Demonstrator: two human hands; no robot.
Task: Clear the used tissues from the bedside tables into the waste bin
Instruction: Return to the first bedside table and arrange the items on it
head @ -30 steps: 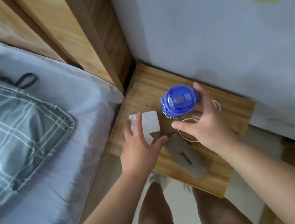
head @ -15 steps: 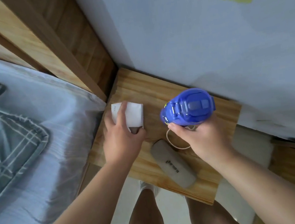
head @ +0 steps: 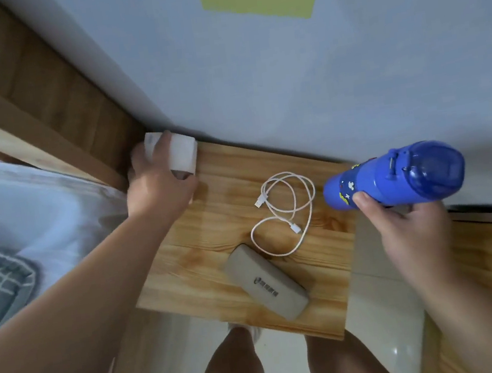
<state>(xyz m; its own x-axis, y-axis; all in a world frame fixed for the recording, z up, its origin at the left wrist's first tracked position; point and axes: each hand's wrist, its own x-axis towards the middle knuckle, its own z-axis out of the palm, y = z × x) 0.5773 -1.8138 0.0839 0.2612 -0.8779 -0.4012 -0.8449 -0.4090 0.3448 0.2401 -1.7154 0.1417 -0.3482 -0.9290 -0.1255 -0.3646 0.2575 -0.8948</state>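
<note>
Now | left hand (head: 157, 184): tissue (head: 183, 155) | grey case (head: 265, 281): print unreadable

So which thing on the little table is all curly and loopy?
The white charging cable, coiled in loose loops in the middle of the bedside table. The beige case beside it is a solid, straight block.
</note>
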